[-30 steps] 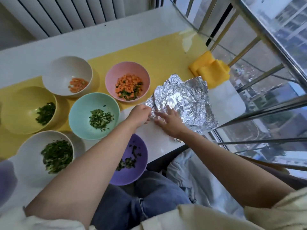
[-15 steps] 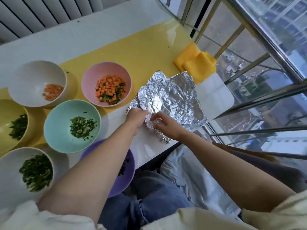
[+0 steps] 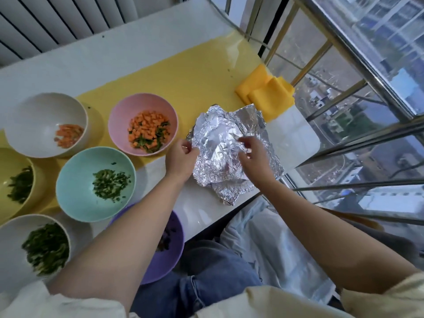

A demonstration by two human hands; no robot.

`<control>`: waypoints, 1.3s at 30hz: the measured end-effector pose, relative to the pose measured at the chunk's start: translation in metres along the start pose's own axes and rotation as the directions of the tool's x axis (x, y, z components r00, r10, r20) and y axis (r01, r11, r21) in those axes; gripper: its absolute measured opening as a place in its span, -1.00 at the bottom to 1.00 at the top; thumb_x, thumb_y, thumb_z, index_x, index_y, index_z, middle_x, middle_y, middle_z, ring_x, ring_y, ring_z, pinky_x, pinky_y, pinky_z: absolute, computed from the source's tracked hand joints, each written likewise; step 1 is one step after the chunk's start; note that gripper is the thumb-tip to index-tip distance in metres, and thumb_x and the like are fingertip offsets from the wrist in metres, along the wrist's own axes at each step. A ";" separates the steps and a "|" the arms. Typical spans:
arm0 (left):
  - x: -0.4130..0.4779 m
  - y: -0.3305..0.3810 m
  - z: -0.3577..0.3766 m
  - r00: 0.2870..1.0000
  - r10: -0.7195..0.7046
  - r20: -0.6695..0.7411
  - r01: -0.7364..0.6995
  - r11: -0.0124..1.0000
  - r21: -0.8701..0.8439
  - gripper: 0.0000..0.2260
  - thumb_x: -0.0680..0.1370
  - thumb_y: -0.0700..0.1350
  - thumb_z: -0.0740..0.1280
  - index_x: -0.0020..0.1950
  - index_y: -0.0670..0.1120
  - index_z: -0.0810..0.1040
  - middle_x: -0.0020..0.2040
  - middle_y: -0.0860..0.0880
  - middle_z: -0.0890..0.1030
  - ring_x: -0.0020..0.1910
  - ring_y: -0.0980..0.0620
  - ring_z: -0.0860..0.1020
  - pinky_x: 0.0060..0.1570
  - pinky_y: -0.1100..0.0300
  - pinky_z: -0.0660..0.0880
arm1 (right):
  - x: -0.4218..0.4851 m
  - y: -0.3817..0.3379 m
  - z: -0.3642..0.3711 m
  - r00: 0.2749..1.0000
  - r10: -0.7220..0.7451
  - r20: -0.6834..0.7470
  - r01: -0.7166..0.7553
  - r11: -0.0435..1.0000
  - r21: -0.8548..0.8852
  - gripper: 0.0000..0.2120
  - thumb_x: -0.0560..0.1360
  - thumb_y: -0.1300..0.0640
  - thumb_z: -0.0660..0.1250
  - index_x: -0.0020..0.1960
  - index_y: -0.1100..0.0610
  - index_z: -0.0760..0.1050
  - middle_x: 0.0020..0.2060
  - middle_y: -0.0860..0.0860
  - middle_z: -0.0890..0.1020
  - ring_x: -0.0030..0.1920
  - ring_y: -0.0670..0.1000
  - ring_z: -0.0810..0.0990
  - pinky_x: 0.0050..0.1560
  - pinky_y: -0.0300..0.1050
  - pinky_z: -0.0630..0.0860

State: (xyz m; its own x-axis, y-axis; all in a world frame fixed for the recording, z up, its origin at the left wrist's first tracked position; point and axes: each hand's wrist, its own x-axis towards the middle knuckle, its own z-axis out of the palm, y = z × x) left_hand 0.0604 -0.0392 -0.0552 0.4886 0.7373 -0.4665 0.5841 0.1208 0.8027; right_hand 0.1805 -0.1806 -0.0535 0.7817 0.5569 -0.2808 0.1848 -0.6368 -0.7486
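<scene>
A crumpled sheet of aluminium foil (image 3: 224, 138) lies near the right front corner of the white table (image 3: 202, 212), its near part lifted and folded up over the rest. My left hand (image 3: 181, 157) pinches the foil's left edge. My right hand (image 3: 252, 154) grips the raised foil flap from the right, fingers curled on it. Whatever is under the foil is hidden.
Left of the foil stand a pink bowl (image 3: 121, 115) of diced carrot and greens, a white bowl (image 3: 34, 111) with carrot bits, a teal bowl (image 3: 75, 187), a yellow bowl (image 3: 9, 161) and another white bowl (image 3: 9, 244) of chopped greens, and a purple bowl (image 3: 174, 249). Folded yellow cloths (image 3: 268, 92) lie behind. Metal window railing (image 3: 358, 138) runs along the right.
Both hands have lifted the near edge of the foil and folded it up and away over the sheet. The camera view shifted slightly.
</scene>
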 end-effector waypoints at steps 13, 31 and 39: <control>-0.030 -0.005 -0.152 0.966 0.006 -0.260 -0.106 0.922 -0.373 -0.82 0.55 -0.26 0.30 -0.17 0.01 0.52 -0.29 0.02 0.52 -0.30 0.12 0.44 -0.22 0.26 0.39 | 0.008 -0.096 0.041 0.999 0.005 0.044 -0.019 0.947 0.321 -0.70 0.59 0.09 0.31 -0.30 0.13 0.39 -0.44 -0.01 0.37 -0.43 -0.10 0.28 -0.39 -0.19 0.21; -0.244 -0.219 -0.379 0.614 -0.393 -0.685 -0.154 0.791 -0.592 -0.80 0.53 -0.01 0.42 -0.23 -0.08 0.54 -0.57 0.13 0.33 -0.66 0.14 0.26 -0.61 0.32 0.17 | -0.210 -0.262 0.289 0.810 -0.415 0.414 0.269 0.891 0.367 -0.77 0.63 0.07 0.23 0.02 0.24 0.49 -0.25 -0.02 0.52 -0.21 -0.10 0.45 -0.14 -0.17 0.42; -0.307 -0.295 -0.438 0.746 -0.537 -0.395 -0.115 0.480 -0.870 -0.80 0.50 0.11 0.42 -0.05 -0.01 0.58 -0.40 0.06 0.58 -0.45 0.12 0.56 -0.39 0.26 0.36 | -0.298 -0.268 0.384 0.814 -0.341 0.471 0.238 0.934 0.265 -0.80 0.64 0.02 0.18 0.05 0.15 0.45 -0.08 0.09 0.60 -0.04 0.07 0.55 0.04 -0.04 0.47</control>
State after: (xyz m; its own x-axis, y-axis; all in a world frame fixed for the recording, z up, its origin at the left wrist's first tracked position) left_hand -0.5459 -0.0103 0.0143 -0.2048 0.7475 -0.6319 -0.3391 0.5515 0.7622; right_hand -0.3304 0.0288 0.0003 0.2926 0.9213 -0.2561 0.2005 -0.3210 -0.9256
